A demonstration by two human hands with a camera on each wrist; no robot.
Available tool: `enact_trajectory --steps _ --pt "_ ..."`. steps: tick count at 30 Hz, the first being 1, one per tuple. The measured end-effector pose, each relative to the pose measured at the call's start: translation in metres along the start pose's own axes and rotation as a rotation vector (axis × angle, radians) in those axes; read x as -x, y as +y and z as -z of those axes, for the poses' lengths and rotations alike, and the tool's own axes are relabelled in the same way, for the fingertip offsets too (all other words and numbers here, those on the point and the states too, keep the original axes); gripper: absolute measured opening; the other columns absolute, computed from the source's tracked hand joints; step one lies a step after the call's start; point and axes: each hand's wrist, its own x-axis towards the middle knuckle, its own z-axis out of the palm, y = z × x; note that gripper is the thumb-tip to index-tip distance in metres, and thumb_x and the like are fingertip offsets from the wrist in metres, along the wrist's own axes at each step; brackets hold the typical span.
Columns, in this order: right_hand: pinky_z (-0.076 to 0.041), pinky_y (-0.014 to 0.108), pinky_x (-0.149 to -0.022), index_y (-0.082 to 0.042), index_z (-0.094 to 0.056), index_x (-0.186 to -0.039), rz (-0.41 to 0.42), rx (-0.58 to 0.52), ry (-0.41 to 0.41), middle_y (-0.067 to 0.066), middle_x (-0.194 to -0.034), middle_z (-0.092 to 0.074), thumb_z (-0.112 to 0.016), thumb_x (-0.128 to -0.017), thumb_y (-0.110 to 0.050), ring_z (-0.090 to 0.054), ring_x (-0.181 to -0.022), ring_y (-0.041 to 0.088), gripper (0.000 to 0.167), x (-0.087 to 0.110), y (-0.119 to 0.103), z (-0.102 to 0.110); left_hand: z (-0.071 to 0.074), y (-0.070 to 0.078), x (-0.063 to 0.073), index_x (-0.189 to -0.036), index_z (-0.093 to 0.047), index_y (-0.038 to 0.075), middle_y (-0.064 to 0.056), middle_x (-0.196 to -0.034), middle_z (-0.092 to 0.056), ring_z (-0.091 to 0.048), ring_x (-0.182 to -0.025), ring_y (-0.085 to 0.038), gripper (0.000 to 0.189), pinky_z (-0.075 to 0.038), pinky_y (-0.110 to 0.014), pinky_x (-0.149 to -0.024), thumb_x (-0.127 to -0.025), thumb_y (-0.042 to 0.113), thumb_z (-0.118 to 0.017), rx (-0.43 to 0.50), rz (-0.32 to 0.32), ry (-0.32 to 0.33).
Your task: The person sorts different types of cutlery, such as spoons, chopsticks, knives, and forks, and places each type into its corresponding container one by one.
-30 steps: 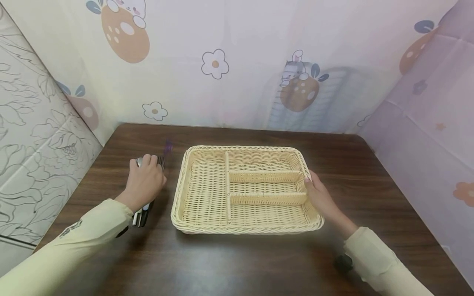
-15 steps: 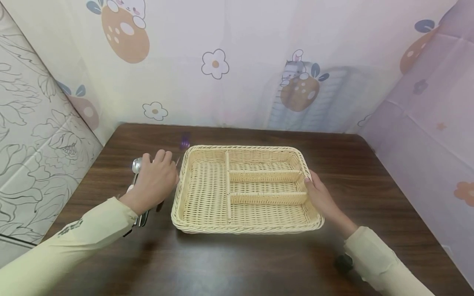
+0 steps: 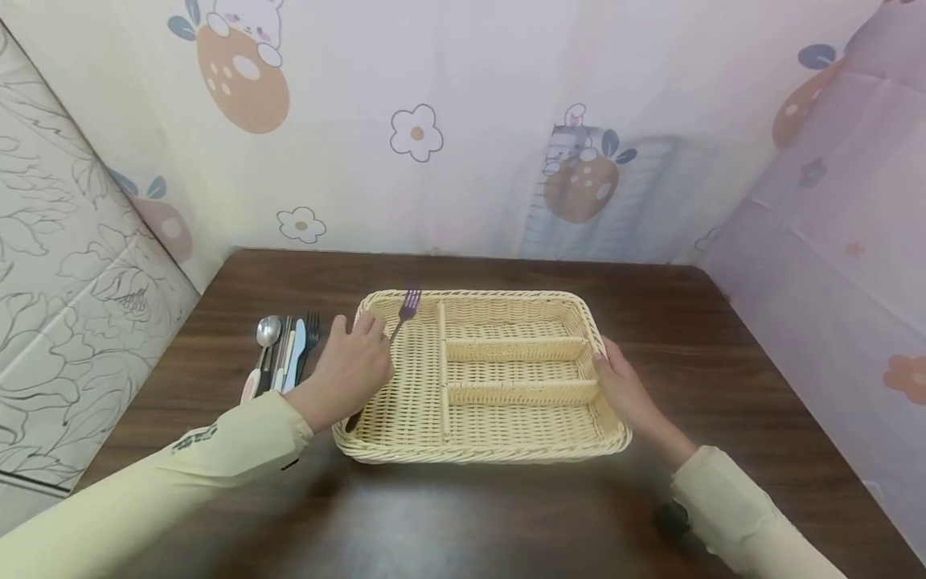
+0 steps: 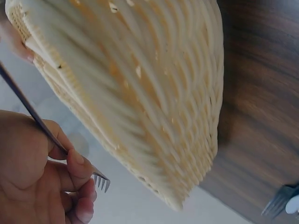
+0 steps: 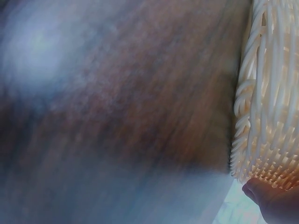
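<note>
The purple fork (image 3: 409,305) is above the long left compartment (image 3: 415,394) of the basket (image 3: 499,457), pinched in your left hand (image 3: 350,370). Your right hand (image 3: 628,390) grips the basket beside three smaller compartments (image 3: 517,372). On the table (image 3: 463,523), at left, lies other cutlery (image 3: 296,351).

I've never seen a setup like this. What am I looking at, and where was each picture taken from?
No machine here, only a person working bare-handed. The wide view comes from a camera worn on the head; the closer ones from a camera on each wrist. On the dark table stands a pale woven basket with four compartments. The left hand holds a purple-headed fork over the basket's long left compartment; the right hand grips its right edge. Beside the basket lie a silver spoon, a pale blue knife and a black fork.
</note>
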Motion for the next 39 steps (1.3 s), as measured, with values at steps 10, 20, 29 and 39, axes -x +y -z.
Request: enact_trajectory --steps 10,20,29,39 --pt "-0.027 0.056 -0.103 -0.005 -0.002 -0.152 -0.006 -0.023 -0.002 0.031 -0.146 -0.023 -0.022 -0.105 -0.029 -0.035 -0.129 0.043 0.056 0.0 0.0 -0.001 -0.006 0.01 -0.006 -0.06 -0.05 0.007 -0.005 -0.069 -0.033 -0.031 -0.073 -0.023 0.031 -0.028 -0.035 -0.058 -0.085 0.016 -0.066 -0.062 -0.074 -0.038" --pt "-0.026 0.056 -0.104 -0.005 -0.003 -0.152 -0.015 0.0 0.005 0.031 -0.147 -0.024 -0.022 -0.105 -0.028 -0.034 -0.13 0.044 0.055 -0.001 0.0 -0.001 -0.016 0.012 -0.01 -0.066 -0.061 0.004 -0.005 -0.066 -0.037 -0.031 -0.072 -0.023 0.022 -0.032 -0.035 -0.059 -0.085 0.014 -0.065 -0.104 -0.121 -0.102" --pt "-0.023 0.056 -0.106 -0.004 -0.001 -0.151 -0.013 -0.019 -0.009 0.03 -0.149 -0.02 -0.021 -0.105 -0.028 -0.029 -0.133 0.043 0.056 -0.001 0.0 -0.001 -0.026 0.013 -0.012 -0.067 -0.063 0.005 -0.007 -0.07 -0.047 -0.035 -0.073 -0.024 0.022 -0.035 -0.035 -0.058 -0.086 0.016 -0.064 -0.115 -0.162 -0.132" --pt "-0.025 0.056 -0.105 -0.004 -0.003 -0.151 -0.009 -0.031 -0.001 0.03 -0.147 -0.023 -0.022 -0.105 -0.029 -0.033 -0.13 0.042 0.056 -0.001 0.001 -0.001 -0.035 0.013 -0.012 -0.063 -0.059 0.011 -0.003 -0.068 -0.041 -0.029 -0.07 -0.02 0.023 -0.041 -0.043 -0.07 -0.084 0.018 -0.064 -0.059 -0.211 -0.075"
